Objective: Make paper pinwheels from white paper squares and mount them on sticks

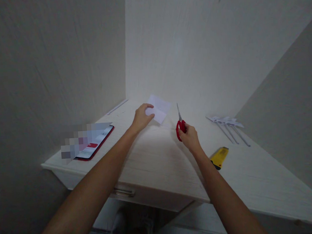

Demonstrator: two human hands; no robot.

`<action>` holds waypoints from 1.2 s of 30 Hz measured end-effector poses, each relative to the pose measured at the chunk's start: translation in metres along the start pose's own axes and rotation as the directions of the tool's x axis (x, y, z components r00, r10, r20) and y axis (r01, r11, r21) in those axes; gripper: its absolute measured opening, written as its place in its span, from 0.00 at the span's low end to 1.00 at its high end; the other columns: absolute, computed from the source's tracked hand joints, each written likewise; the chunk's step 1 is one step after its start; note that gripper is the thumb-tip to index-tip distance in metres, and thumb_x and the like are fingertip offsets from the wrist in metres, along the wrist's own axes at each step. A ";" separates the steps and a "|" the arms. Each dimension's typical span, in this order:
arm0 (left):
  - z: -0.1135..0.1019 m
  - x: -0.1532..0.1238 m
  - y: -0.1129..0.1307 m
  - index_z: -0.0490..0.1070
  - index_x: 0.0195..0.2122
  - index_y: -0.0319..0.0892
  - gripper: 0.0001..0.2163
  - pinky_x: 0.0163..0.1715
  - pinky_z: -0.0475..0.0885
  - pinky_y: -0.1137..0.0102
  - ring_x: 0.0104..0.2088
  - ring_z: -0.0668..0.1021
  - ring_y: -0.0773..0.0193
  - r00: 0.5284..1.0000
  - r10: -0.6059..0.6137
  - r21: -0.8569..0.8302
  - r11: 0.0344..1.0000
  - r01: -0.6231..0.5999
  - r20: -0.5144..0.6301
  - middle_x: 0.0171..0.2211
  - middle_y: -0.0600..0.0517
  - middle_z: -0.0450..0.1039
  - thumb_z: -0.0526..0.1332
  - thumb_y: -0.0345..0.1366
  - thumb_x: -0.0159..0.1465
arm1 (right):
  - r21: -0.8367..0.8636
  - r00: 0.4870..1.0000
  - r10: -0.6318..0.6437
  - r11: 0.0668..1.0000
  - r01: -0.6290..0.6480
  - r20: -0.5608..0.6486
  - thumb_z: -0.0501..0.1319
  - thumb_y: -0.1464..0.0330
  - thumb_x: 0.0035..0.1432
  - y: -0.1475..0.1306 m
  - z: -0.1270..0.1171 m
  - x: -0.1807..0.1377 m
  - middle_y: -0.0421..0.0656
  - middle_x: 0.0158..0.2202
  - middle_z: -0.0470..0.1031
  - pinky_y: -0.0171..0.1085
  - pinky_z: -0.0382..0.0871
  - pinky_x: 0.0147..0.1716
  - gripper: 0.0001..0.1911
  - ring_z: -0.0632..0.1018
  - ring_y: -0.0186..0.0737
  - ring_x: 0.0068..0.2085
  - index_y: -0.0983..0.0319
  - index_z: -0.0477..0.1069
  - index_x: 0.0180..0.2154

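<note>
Between the thumb and fingers of my left hand [142, 117] is a small square sheet of white paper [159, 108], creased and held above the desk. A pair of scissors [180, 124] with red handles is in my right hand [191, 137]. Their blades look closed and point away from me, to the right of the paper and apart from it. My right thumb and fingers are closed about the handles.
On the white desk [154, 163], a phone or tablet [94, 146] in a red case lies at left. Several white paper pinwheel-like shapes on sticks [226, 122] lie at right, near a yellow cutter [219, 157]. A thin white stick [117, 107] lies by the left wall. Walls enclose the desk.
</note>
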State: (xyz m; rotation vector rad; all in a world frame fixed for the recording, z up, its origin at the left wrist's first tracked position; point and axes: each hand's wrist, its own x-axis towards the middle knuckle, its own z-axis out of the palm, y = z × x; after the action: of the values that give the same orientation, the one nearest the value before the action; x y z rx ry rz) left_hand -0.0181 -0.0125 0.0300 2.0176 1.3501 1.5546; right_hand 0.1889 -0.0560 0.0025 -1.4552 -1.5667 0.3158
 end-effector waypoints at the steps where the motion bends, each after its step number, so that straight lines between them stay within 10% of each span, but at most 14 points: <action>1: -0.001 0.001 -0.001 0.68 0.41 0.35 0.16 0.39 0.67 0.69 0.38 0.72 0.64 1.000 -0.015 0.001 1.000 0.015 0.003 0.43 0.46 0.69 0.60 0.25 0.49 | -0.013 1.000 -0.011 1.000 0.012 0.006 0.56 0.67 0.46 -0.001 -0.001 0.000 0.44 0.27 0.69 0.40 0.63 0.31 0.08 0.70 0.40 0.29 0.63 0.65 0.31; 11: -0.007 0.005 0.000 0.68 0.44 0.34 0.20 0.35 0.69 0.71 0.32 0.72 0.67 0.992 -0.126 -0.146 0.981 0.127 0.019 0.42 0.46 0.69 0.61 0.24 0.48 | 0.105 0.888 0.102 0.981 -0.166 0.448 0.65 0.59 0.38 -0.031 -0.009 -0.018 0.37 0.24 0.62 0.34 0.58 0.24 0.20 0.62 0.31 0.24 0.62 0.59 0.27; 20: -0.007 0.005 0.003 0.68 0.43 0.34 0.20 0.35 0.68 0.72 0.35 0.73 0.66 0.980 -0.179 -0.377 0.904 0.199 0.087 0.39 0.46 0.71 0.62 0.24 0.47 | 0.373 0.558 0.012 0.732 -0.570 0.830 0.58 0.49 0.45 -0.036 -0.025 -0.019 0.38 0.22 0.64 0.32 0.54 0.20 0.26 0.64 0.29 0.21 0.66 0.64 0.33; 36: -0.003 0.002 0.013 0.68 0.44 0.32 0.20 0.28 0.65 0.74 0.26 0.71 0.71 0.950 -0.256 -0.478 0.822 0.311 0.177 0.33 0.47 0.72 0.61 0.22 0.47 | 0.389 0.540 0.022 0.670 -0.633 0.841 0.61 0.50 0.44 -0.035 -0.024 -0.019 0.38 0.22 0.64 0.31 0.56 0.19 0.25 0.65 0.28 0.22 0.66 0.65 0.32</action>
State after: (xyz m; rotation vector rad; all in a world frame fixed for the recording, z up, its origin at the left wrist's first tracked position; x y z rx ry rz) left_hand -0.0140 -0.0184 0.0408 1.4802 1.0103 1.4483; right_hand 0.1813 -0.0912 0.0320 -1.0338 -1.4778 1.8259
